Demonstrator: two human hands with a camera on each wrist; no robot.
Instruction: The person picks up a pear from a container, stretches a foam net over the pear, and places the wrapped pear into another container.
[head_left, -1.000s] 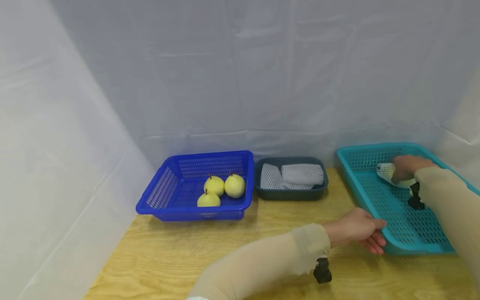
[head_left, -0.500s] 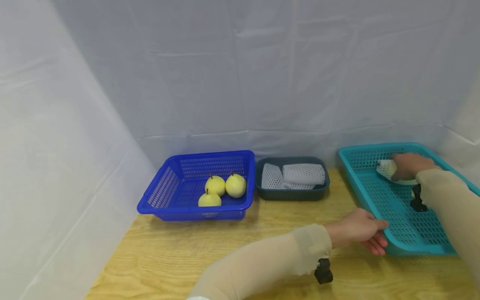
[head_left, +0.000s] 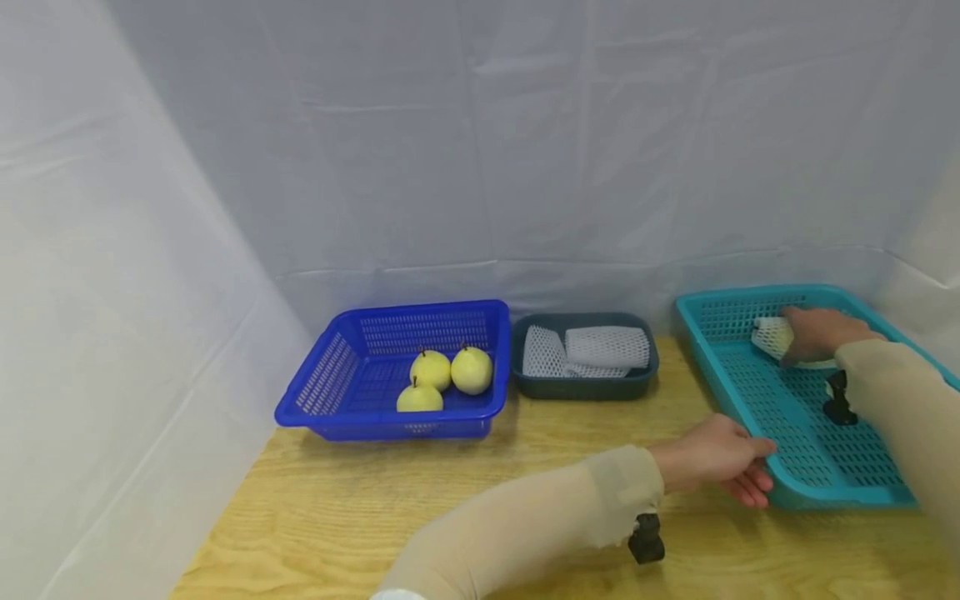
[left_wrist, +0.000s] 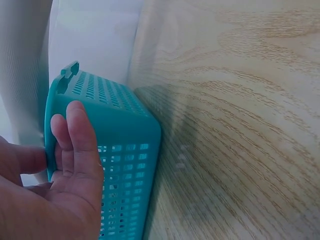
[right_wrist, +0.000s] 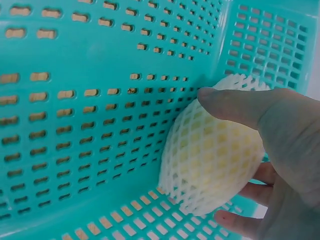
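Inside the teal basket (head_left: 711, 371) at the right, my right hand (head_left: 823, 333) holds a pale yellow pear (right_wrist: 215, 155) wrapped in a white foam net. In the right wrist view the thumb lies over the net and the fingers reach round its other side; the pear sits low in a corner by the perforated walls. My left hand (head_left: 716, 457) grips the basket's near left rim. In the left wrist view its thumb is over the rim (left_wrist: 50, 120) and its fingers lie against the outer wall.
A blue basket (head_left: 337, 419) with 3 bare pears (head_left: 471, 372) stands at the left. Between the baskets is a dark green tray (head_left: 585, 388) with several white foam nets (head_left: 606, 347). White sheeting (head_left: 450, 167) hangs behind the wooden table (head_left: 337, 500).
Almost nothing differs. The right hand stays on the netted pear with only a tiny shift, and the left hand keeps its grip on the rim.
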